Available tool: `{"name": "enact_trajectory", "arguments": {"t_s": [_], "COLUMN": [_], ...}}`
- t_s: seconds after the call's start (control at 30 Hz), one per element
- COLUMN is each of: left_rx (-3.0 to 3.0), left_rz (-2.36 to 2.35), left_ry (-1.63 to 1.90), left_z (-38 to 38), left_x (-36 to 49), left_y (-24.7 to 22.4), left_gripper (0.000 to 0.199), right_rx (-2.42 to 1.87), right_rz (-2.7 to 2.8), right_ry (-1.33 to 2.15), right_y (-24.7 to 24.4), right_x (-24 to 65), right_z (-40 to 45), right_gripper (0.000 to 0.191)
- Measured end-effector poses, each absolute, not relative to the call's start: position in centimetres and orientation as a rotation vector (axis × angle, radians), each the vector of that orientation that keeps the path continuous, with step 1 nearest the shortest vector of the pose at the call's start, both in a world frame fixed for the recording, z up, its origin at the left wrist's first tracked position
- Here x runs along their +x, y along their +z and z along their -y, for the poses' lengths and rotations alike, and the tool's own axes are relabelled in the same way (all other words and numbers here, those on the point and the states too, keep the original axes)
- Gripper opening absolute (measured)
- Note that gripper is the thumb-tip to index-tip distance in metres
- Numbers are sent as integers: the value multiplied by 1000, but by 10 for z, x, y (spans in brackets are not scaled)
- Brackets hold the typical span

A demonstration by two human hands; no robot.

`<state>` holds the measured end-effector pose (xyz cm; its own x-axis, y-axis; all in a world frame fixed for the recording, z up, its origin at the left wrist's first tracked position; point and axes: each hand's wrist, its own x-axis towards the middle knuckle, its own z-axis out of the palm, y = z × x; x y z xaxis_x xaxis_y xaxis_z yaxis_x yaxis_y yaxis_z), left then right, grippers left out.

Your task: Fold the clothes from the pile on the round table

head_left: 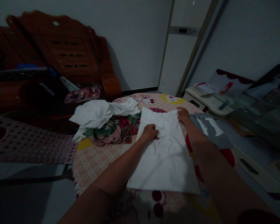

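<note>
The flat white cloth garment (163, 169) lies on the round desk (100, 158), its long axis going away from the person. The right hand (183, 114) grasps its far right corner; the left hand (150, 132) is over its upper part, its grip I cannot tell. Crumpled patterned cloths (115, 132) lie beside, on the left; a grey-and-white folded item (220, 140), on the right.

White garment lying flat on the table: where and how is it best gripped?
Pinch the white garment by both near corners, probably best from the wearer's side: it lies flat, its straight near edge faces the wearer, and those corners are uncovered.
</note>
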<state>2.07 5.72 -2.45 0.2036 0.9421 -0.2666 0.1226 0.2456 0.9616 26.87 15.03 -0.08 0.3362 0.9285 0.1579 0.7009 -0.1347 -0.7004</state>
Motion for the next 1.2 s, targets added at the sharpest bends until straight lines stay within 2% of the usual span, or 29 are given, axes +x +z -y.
{"name": "enact_trajectory", "arguments": {"t_s": [0.1,0.17,0.33,0.4,0.6,0.8,0.97,1.2], "left_rx": [1126,1077,1251,1428,1702,1750,1999,2124], "left_rz": [-1221,-1244,-1374,-1383,-1320,-1345,-1415,-1403], "left_ry": [847,889,961,961,917,971,1108,1039], "left_z": [-59,-59,-58,-61,-80,-76,-64,-56], "left_x": [21,22,22,19,9,13,16,14], "left_y": [-25,-24,-18,-16,-20,-18,-11,-12], "left_gripper": [14,20,69,77,44,32,35,43], "right_rx": [-2043,-2094,-2048,-2016,-1986,-1950,-1887,-1780], "right_rz": [1539,1602,1363,1283,1262,1218,1070,988], "right_ry": [314,266,463,506,498,493,546,686], "right_y": [5,8,10,8,6,8,9,-3], "right_x": [267,265,259,258,260,260,256,253], "right_z": [-158,-160,-159,-158,-157,-155,-158,-170], "right_gripper": [30,27,27,26,20,16,16,16]}}
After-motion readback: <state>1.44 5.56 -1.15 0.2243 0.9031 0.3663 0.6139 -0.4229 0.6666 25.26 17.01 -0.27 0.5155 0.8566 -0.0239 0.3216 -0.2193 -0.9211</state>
